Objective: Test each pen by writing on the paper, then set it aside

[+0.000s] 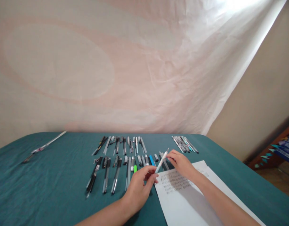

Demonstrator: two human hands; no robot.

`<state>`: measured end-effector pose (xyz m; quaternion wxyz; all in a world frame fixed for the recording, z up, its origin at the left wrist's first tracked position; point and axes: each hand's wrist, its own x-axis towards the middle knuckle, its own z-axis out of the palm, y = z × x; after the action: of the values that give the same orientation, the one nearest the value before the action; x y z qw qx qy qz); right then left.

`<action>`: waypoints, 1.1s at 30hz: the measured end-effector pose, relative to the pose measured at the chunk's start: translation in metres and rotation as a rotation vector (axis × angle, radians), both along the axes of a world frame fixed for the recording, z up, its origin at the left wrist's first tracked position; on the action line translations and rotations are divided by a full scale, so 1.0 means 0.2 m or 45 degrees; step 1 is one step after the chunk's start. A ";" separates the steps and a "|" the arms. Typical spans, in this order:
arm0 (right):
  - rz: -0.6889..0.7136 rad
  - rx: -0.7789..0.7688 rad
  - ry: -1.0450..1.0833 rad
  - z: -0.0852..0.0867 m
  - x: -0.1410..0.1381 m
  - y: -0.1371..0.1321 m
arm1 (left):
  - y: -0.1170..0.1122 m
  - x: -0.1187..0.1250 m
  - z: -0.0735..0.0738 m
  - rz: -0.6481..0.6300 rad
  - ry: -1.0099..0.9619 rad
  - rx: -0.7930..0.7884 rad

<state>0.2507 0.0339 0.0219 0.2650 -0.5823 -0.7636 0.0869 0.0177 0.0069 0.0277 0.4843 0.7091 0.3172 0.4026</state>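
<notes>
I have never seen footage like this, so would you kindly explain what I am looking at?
There is no machine here: one camera sits on a person's head and looks forward and down, so the two bare arms coming in from below are that person's own. The left hand pinches the lower end of a white pen, and the right hand seems to grip it near the top. They are over a table with a teal cover. On it lie two rows of pens, a smaller bunch far right, a printed sheet of paper, and a long thin object far left. A pale cloth hangs behind.
</notes>
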 end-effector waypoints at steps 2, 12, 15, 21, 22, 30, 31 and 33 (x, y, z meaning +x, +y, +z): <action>0.004 -0.018 -0.068 -0.03 0.01 0.00 | 0.00 0.00 0.00 -0.001 -0.003 0.000; 0.009 -0.017 -0.122 -0.05 0.02 0.01 | 0.00 0.00 0.01 -0.011 0.007 0.021; 0.040 -0.046 -0.143 -0.03 0.02 0.00 | 0.00 0.00 0.01 -0.013 0.007 0.026; 0.039 -0.123 -0.158 0.01 0.02 -0.01 | 0.00 0.00 0.00 -0.006 0.023 0.031; 0.036 -0.126 -0.155 0.01 0.02 -0.01 | 0.00 0.00 0.00 -0.004 0.025 0.031; -0.077 -0.136 -0.041 -0.04 0.05 0.01 | 0.00 0.00 0.01 -0.014 0.026 0.047; -0.099 -0.133 -0.012 -0.03 0.05 0.01 | 0.00 0.00 0.01 -0.015 0.025 0.048; -0.133 -0.118 0.056 0.00 0.05 0.01 | 0.00 0.00 0.01 -0.011 0.026 0.044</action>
<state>0.2604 0.0355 0.0220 0.2587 -0.6308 -0.7215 0.1210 0.0173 0.0073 0.0289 0.4704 0.7227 0.3123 0.3986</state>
